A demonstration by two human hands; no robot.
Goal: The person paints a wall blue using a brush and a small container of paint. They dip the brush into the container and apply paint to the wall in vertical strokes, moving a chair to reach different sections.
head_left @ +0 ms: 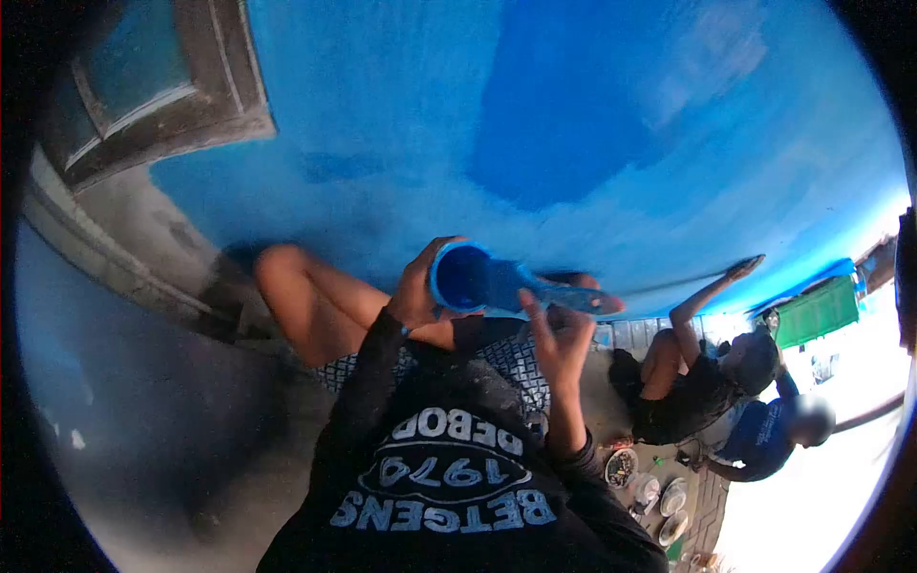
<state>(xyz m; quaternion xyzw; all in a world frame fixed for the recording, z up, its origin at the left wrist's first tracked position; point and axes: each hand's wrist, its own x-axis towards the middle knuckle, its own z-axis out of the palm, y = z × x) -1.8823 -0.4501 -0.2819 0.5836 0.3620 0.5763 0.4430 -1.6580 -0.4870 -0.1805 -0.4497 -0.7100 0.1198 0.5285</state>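
In front of my chest, my left hand [414, 294] is wrapped round a small round container [436, 279] with dark blue paint [461, 279] inside. My right hand [562, 336] grips a paintbrush [573, 298] by its blue-smeared handle, thumb on the near side. The wide blue head of the brush [504, 285] lies across the container's right rim, its tip over the opening. Beyond both hands rises a light blue wall [382, 95] with a large darker blue patch [564, 105].
A wooden-framed window [220, 86] is at upper left. On the right, a person [697, 372] reaches an arm to the wall, with another person [764, 435] beyond. Bowls and plates [673, 498] stand on the ground at lower right. A green cloth [817, 310] hangs farther off.
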